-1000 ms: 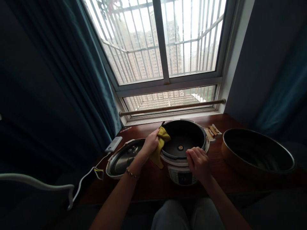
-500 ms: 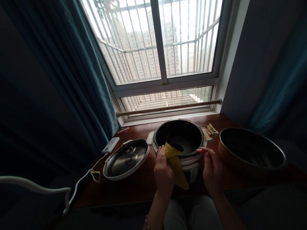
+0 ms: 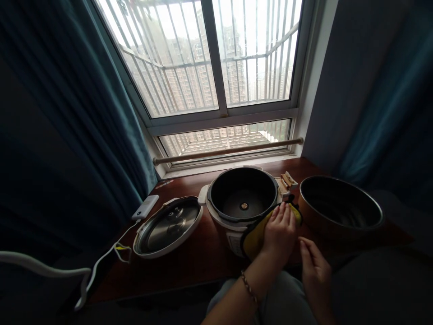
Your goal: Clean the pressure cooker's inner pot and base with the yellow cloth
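Note:
My left hand (image 3: 280, 228) is pressed over a yellow cloth (image 3: 253, 241) with a dark edge, its fingers together. The cloth lies against the right front rim and outer side of an open electric pressure cooker (image 3: 230, 223), whose round sensor (image 3: 244, 206) shows at the bottom of its dark hollow. Just right of the cloth, lower down, is my right hand (image 3: 316, 271), with thumb and fingers pinched; whatever they hold, if anything, cannot be made out. The cooker's detached lid (image 3: 171, 225) rests underside up on the left.
A large inner pot (image 3: 316, 216) stands right of the cooker. On the left lie a white power bank (image 3: 145, 207) and a white cable (image 3: 110, 250). The wooden table (image 3: 189, 275) meets a barred window behind. A small brownish part (image 3: 288, 180) sits by the cooker's right handle.
My left hand has carried the cloth from the cooker's front opening to its right front rim. My right hand has drawn back from the rim, downward and right. The view has shifted slightly.

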Demonstrator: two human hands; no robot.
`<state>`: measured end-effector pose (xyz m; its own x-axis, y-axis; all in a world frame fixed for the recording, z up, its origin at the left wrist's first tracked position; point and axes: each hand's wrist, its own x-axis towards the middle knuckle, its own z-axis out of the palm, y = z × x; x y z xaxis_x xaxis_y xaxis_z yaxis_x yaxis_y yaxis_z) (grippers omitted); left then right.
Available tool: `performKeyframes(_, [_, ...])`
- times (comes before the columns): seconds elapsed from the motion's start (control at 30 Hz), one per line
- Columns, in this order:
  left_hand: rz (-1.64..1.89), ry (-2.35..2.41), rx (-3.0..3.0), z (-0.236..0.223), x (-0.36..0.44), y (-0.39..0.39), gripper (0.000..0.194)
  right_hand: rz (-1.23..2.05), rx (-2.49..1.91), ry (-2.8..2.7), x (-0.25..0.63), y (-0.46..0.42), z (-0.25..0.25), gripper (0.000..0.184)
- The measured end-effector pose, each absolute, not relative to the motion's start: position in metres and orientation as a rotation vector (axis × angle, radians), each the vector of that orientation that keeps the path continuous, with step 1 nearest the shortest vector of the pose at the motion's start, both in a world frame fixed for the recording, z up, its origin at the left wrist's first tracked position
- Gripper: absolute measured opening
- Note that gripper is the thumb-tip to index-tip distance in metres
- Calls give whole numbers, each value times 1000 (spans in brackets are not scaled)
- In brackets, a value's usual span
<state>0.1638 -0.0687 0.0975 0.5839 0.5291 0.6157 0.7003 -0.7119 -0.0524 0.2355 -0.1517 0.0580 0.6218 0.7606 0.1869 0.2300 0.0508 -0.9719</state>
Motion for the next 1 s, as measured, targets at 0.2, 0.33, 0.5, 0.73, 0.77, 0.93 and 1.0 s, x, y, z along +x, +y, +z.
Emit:
performKeyframes(0.2, [-729, -915, -2524, 93, 156, -70, 37, 506, -1557, -913, 250, -162, 53, 36])
performKeyframes(0.33, [-806, -868, -2546, 95, 122, -81, 37, 529, -1588, -939, 257, -170, 43, 37])
performKeyframes(0.5, [-950, -875, -2530, 82, 60, -91, 39, 609, -1611, -938, 262, -178, 26, 39])
performKeyframes(0.73, [-1409, -1165, -2475, 53, -14, -88, 40, 635, -1644, -980, 260, -186, 18, 40])
performKeyframes(0.77, [-1508, -1251, -2482, 52, -19, -89, 39, 639, -1637, -991, 258, -186, 16, 39])
performKeyframes(0.93, [-2290, -1954, -2125, 43, -11, -114, 35, 759, -1497, -1233, 219, -189, 10, 29])
performKeyframes(1.0, [-2618, -2189, -1845, 39, 3, -128, 38, 765, -1380, -1371, 195, -190, 10, 29])
